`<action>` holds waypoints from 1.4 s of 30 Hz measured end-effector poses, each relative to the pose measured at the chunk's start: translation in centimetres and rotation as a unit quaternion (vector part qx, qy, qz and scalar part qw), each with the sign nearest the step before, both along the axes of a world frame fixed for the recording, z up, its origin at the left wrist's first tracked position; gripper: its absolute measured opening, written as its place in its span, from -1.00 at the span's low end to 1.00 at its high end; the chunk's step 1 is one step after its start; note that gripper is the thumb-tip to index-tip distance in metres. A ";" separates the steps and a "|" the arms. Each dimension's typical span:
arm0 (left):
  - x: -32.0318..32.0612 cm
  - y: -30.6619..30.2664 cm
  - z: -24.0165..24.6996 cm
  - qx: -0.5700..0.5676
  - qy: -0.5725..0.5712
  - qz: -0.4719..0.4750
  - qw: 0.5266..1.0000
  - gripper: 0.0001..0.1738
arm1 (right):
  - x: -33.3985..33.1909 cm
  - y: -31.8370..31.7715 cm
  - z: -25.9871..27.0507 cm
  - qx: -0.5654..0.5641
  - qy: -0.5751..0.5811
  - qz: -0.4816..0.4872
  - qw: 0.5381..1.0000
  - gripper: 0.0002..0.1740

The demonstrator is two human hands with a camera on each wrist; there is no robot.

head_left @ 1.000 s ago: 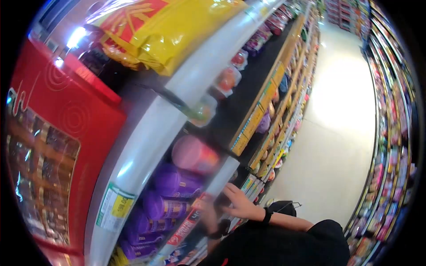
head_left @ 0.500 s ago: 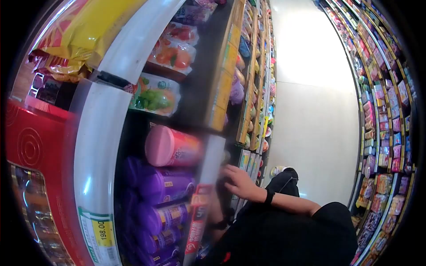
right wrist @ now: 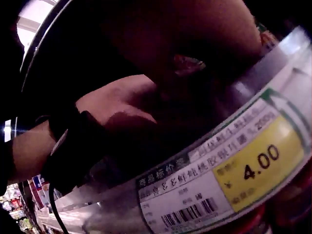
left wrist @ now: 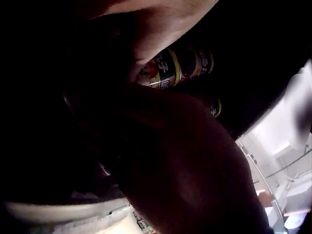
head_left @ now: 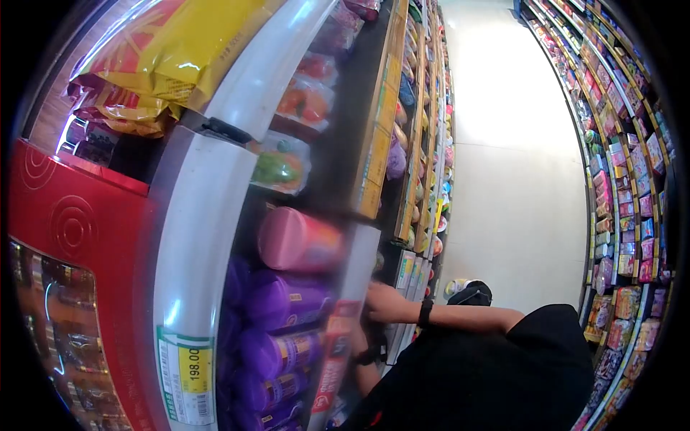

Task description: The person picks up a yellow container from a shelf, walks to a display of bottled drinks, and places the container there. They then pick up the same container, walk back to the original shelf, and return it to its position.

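In the shadowed shelf (right wrist: 105, 212), a probably stiff, weighty can (left wrist: 163, 70) shows upper centre in the left wrist view, best held mid-body, though whether left hand (head_left: 357, 339) or right hand (head_left: 388, 303) grips anything I can't tell.

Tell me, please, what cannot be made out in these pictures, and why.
Right hand, head view: fingertips behind the shelf edge; any grip is unclear.
Left hand, head view: fingers behind the red strip, whose wording is blurred.
Cans, left wrist view: labels partly lost in shadow.
Fine print on the 4.00 price tag, right wrist view: too small, blurred.
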State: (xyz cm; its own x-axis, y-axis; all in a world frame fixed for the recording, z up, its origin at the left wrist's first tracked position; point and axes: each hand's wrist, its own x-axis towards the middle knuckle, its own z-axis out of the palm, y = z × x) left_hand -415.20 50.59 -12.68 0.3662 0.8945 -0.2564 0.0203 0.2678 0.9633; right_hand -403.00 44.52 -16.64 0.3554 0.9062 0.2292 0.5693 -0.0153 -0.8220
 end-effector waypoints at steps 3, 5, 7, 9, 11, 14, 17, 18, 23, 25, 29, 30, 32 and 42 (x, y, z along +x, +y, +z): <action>-0.1 1.4 -0.3 0.027 0.021 0.009 0.999 -0.50 | -0.6 2.2 -1.2 -0.056 0.006 0.072 0.996 -0.49; -0.4 2.1 -0.8 0.043 0.034 0.018 0.998 -0.51 | -1.0 3.5 -3.0 -0.083 -0.020 0.107 0.991 -0.50; -0.4 2.6 -1.3 0.064 0.045 0.023 0.997 -0.51 | -0.3 1.6 2.0 -0.106 -0.001 0.095 0.990 -0.54; -0.2 2.5 -2.3 0.080 0.063 0.020 0.995 -0.52 | 0.2 0.7 2.6 -0.098 -0.036 0.103 0.989 -0.57; 0.7 1.6 -2.4 0.088 0.089 0.015 0.992 -0.52 | 0.9 0.1 2.6 -0.088 -0.072 0.125 0.986 -0.60; 2.3 -3.3 1.4 0.016 0.143 -0.031 0.989 -0.63 | 1.8 -2.7 1.5 -0.053 -0.113 0.140 0.982 -0.70; 2.7 -4.6 1.2 0.237 0.415 -0.162 0.863 -0.69 | 3.9 -5.0 -0.5 -0.005 -0.166 0.154 0.974 -0.73; 3.5 -5.1 1.6 0.312 0.457 -0.186 0.812 -0.68 | 5.4 -6.1 -1.3 0.035 -0.218 0.176 0.959 -0.66; 10.7 -10.9 4.3 0.401 0.642 -0.294 0.584 -0.49 | 11.2 -12.1 -3.4 0.172 -0.184 0.104 0.962 -0.76; 12.5 -10.8 4.6 0.377 0.688 -0.360 0.506 -0.39 | 13.8 -14.5 -3.9 0.014 -0.182 0.184 0.966 -0.87; 17.9 -10.9 4.8 0.379 0.705 -0.389 0.456 -0.31 | 20.6 -20.2 -7.2 -0.070 -0.205 0.099 0.971 -0.78; 19.2 -10.9 4.8 0.399 0.705 -0.385 0.442 -0.30 | 22.0 -21.5 -7.8 -0.087 -0.169 0.053 0.980 -0.77; 22.4 -10.0 4.5 0.381 0.716 -0.426 0.401 -0.28 | 25.5 -24.1 -8.7 -0.140 -0.149 0.044 0.978 -0.75; 51.7 -17.2 1.7 0.351 0.377 -0.664 0.541 -0.50 | 45.1 -35.3 -7.6 -0.252 0.020 -0.238 0.938 -0.84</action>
State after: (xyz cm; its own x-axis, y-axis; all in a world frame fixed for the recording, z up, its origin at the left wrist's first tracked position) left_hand -363.48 33.42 -11.01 0.8340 -0.0560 -0.5490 0.2043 -0.8928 0.4015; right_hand -357.92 9.27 -24.24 0.7466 0.6323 -0.2068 0.3683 -0.6517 -0.6631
